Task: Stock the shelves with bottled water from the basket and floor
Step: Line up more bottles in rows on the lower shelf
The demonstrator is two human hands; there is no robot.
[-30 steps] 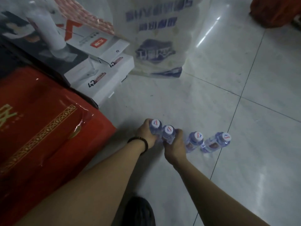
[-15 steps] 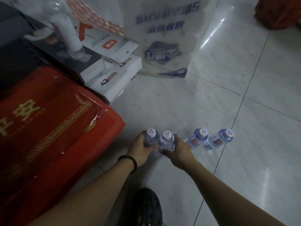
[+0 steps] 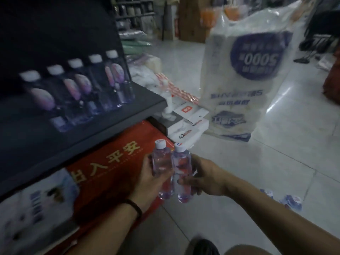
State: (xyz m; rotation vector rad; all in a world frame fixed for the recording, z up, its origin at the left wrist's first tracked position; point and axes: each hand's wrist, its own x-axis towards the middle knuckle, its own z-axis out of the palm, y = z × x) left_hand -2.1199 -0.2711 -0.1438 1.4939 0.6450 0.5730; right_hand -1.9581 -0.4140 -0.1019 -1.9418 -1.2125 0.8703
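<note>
Two small clear water bottles with white caps are held side by side above the floor. My left hand (image 3: 147, 178) grips the left bottle (image 3: 161, 162); my right hand (image 3: 204, 178) grips the right bottle (image 3: 182, 168). Both bottles are upright, tilted slightly, in front of a dark shelf (image 3: 117, 115). A row of several similar bottles (image 3: 82, 89) stands on that shelf, blurred. Two more bottles (image 3: 292, 201) remain on the tiled floor at the right, partly hidden behind my right forearm.
A red package with gold characters (image 3: 114, 162) lies under the shelf. White boxes (image 3: 187, 126) are stacked beyond it. A large white plastic bag (image 3: 246, 80) stands on the floor ahead. My dark shoe (image 3: 204, 247) is at the bottom edge. Tiled floor stretches to the right.
Both hands have lifted the two bottles off the floor and up toward the shelf. The view has swung upward, so the shelf and its row of bottles now show.
</note>
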